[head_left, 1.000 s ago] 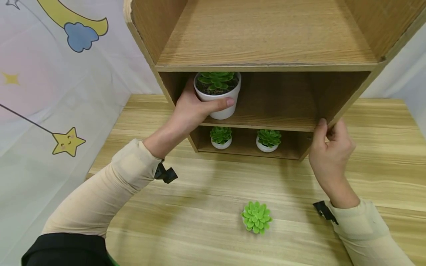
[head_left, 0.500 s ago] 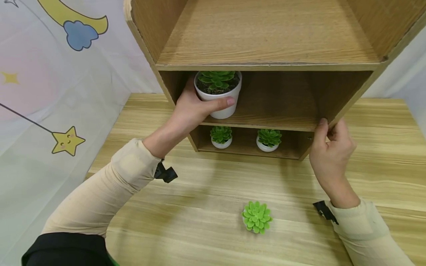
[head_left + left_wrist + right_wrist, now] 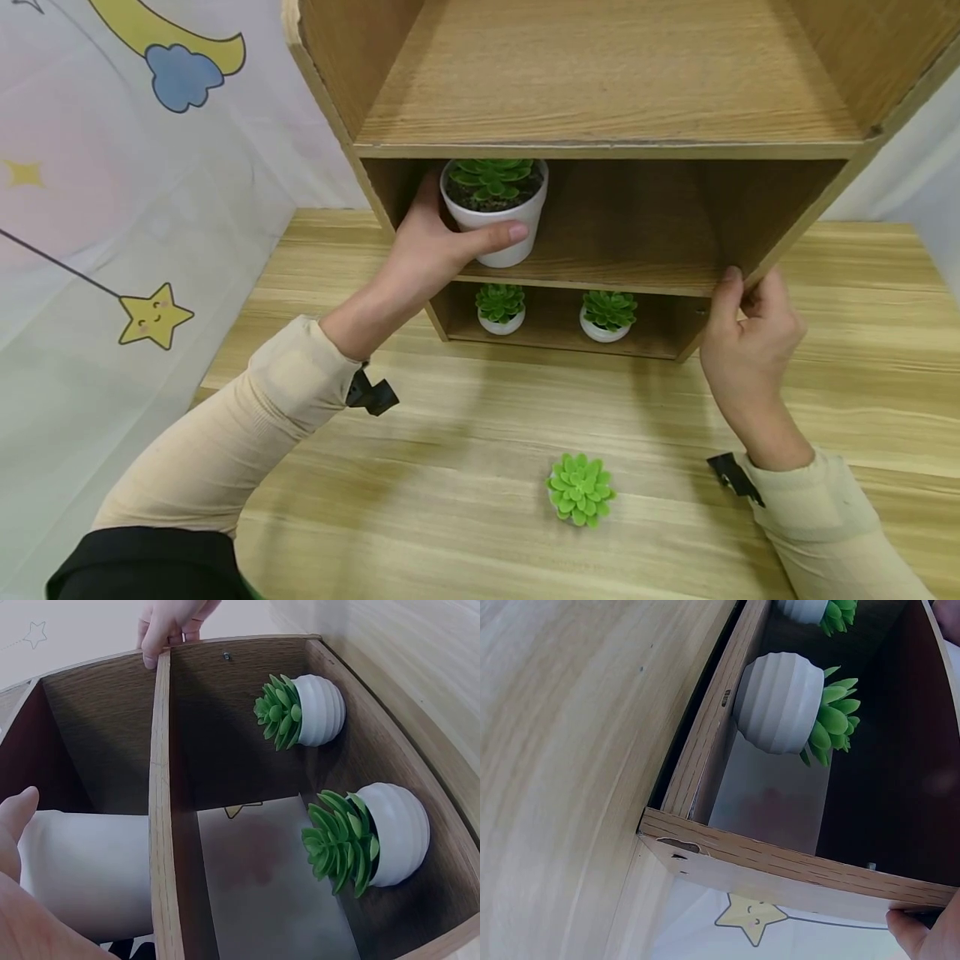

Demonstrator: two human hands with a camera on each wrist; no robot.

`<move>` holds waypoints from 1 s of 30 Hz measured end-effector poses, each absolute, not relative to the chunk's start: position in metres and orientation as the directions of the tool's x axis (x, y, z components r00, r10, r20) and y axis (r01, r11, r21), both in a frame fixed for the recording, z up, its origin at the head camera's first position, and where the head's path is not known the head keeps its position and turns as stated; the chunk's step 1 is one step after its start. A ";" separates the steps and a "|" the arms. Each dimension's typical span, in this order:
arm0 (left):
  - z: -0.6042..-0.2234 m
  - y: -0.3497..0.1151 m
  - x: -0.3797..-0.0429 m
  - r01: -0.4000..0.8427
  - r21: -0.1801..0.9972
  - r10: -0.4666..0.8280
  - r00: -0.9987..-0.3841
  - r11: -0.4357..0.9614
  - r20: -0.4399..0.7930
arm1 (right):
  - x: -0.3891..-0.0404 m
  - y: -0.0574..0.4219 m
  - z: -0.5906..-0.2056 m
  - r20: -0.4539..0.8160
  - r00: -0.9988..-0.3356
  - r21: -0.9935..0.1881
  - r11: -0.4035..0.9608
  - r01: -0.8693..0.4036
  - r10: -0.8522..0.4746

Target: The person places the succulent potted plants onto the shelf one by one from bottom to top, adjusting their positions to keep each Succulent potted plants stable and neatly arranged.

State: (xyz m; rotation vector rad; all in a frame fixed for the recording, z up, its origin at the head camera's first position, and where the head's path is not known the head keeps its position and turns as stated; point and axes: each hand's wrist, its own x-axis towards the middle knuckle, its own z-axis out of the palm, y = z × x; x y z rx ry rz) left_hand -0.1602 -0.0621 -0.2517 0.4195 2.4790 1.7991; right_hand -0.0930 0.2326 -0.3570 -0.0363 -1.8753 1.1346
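Observation:
My left hand (image 3: 427, 250) grips a white pot (image 3: 495, 219) with a green succulent, its thumb across the front. This pot is at the left end of the shelf unit's middle compartment; the plant's top is hidden under the upper shelf (image 3: 600, 152). In the left wrist view the white pot (image 3: 90, 862) shows beside the shelf board (image 3: 160, 787). On the other side, my right hand (image 3: 753, 350) pinches the front edge of the unit's right side panel (image 3: 787, 200), thumb inside and fingers outside.
Two small potted succulents, a left one (image 3: 500, 307) and a right one (image 3: 607, 312), stand in the bottom compartment. A light green succulent (image 3: 581, 490) is on the wooden table (image 3: 420, 492) in front of the unit. A printed cloth (image 3: 75, 400) hangs at the left.

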 end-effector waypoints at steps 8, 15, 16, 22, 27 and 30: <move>-0.251 -0.062 -0.157 0.214 0.924 0.246 -0.960 0.317 0.137 | -0.092 0.233 -0.356 0.679 -0.581 -0.718 0.572 -0.397 0.449; -0.253 -0.064 -0.156 0.217 0.927 0.247 -0.958 0.305 0.143 | -0.092 0.233 -0.356 0.679 -0.580 -0.717 0.575 -0.394 0.450; -0.253 -0.064 -0.155 0.218 0.930 0.248 -0.958 0.297 0.146 | -0.091 0.233 -0.356 0.681 -0.577 -0.715 0.578 -0.393 0.450; -0.257 -0.066 -0.150 0.205 0.957 0.261 -0.954 0.203 0.149 | -0.092 0.233 -0.356 0.687 -0.575 -0.708 0.588 -0.391 0.445; -0.262 -0.068 -0.146 0.186 0.974 0.267 -0.952 0.126 0.147 | -0.092 0.233 -0.356 0.678 -0.588 -0.716 0.574 -0.397 0.440; -0.263 -0.068 -0.144 0.184 0.977 0.265 -0.953 0.108 0.150 | -0.092 0.232 -0.356 0.678 -0.587 -0.717 0.575 -0.394 0.443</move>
